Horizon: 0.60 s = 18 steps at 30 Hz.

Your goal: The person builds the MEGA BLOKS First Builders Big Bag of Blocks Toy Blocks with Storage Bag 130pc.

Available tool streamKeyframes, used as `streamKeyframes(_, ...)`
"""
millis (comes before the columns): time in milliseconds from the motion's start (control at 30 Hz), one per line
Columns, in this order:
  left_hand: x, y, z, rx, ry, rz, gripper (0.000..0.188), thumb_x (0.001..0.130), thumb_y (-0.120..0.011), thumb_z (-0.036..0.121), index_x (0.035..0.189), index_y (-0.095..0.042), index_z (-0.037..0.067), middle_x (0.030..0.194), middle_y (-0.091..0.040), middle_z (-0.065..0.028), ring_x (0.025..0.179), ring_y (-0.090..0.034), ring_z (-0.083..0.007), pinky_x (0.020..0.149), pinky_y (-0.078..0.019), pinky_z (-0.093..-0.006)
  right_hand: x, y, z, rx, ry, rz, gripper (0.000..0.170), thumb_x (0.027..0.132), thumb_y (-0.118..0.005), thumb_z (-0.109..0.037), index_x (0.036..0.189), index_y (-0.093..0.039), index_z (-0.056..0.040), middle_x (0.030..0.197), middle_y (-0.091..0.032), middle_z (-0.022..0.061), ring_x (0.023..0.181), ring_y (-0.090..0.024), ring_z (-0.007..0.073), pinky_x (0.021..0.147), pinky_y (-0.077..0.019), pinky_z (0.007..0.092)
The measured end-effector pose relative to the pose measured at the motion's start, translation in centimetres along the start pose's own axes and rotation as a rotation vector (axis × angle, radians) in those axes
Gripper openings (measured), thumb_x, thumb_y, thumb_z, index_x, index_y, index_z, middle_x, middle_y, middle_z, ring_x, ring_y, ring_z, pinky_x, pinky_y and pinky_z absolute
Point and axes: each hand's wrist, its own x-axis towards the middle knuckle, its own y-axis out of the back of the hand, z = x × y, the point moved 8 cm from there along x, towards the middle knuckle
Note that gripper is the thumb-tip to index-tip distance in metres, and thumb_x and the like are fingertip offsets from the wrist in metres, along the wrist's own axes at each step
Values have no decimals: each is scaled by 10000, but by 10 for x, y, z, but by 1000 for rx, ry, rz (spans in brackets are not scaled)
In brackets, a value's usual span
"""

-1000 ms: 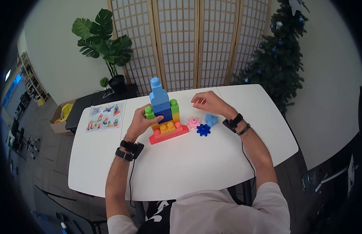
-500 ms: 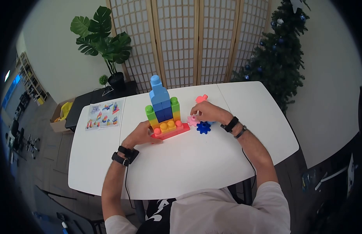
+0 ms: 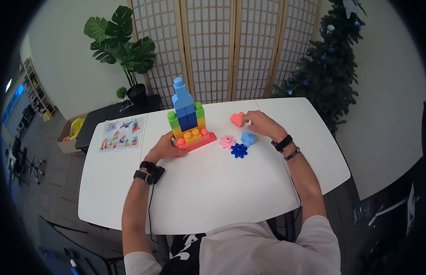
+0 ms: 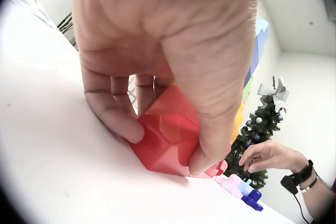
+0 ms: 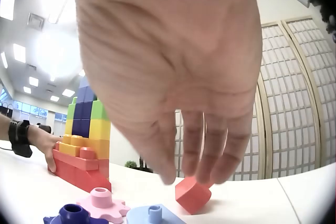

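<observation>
A tower of coloured building blocks [image 3: 187, 120] stands upright on the table, its red base [image 3: 197, 143] lowest and light blue blocks on top. My left hand [image 3: 164, 147] grips the left end of that base; the left wrist view has thumb and fingers on either side of the red end piece [image 4: 167, 140]. My right hand [image 3: 264, 124] hangs at a small red block [image 3: 237, 119], fingers pointing down and fairly straight. In the right wrist view the fingertips overlap the top of this red block [image 5: 193, 195]. A pink gear [image 3: 227, 142], dark blue gear [image 3: 239, 151] and light blue block [image 3: 248, 138] lie nearer me.
A printed sheet [image 3: 122, 134] with pictures of block models lies at the table's left. A folding screen [image 3: 208, 50] stands behind the white table [image 3: 213, 197], with a potted plant [image 3: 121, 46] on the left and a decorated tree [image 3: 325, 64] on the right.
My left hand went from the tower's middle down to its base, and the tower slid away and slightly left. My right hand left the red block, passed over the gears, then returned to it.
</observation>
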Motion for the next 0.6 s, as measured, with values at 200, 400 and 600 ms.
streamKeyframes(200,7,-6,-16,-55,-8,-36,939,705,-1013,270,1519,-582,84,1131,-760,-47,812,-696,-154,761,-575,-311,-18,-20,-20,0,101,-156,216,813,-711,38,1003,-782,-37,1025,-776,160,1006,-737,353,887,-592,443)
streamKeyframes(400,3,-6,-11,-88,-37,-19,930,731,-1001,274,1532,-567,89,1152,-735,-42,868,-680,-149,800,-563,-310,-22,-25,-3,-139,-152,-348,284,777,-793,-13,1059,-774,-40,1059,-766,154,1030,-732,351,890,-592,433)
streamKeyframes(600,0,-7,-5,-64,-10,-55,914,740,-986,255,1526,-555,77,1274,-722,-76,1031,-678,-216,932,-550,-356,-39,-29,-17,-60,116,-253,494,744,-850,-66,1223,-732,-76,1155,-748,148,1101,-709,366,970,-582,452)
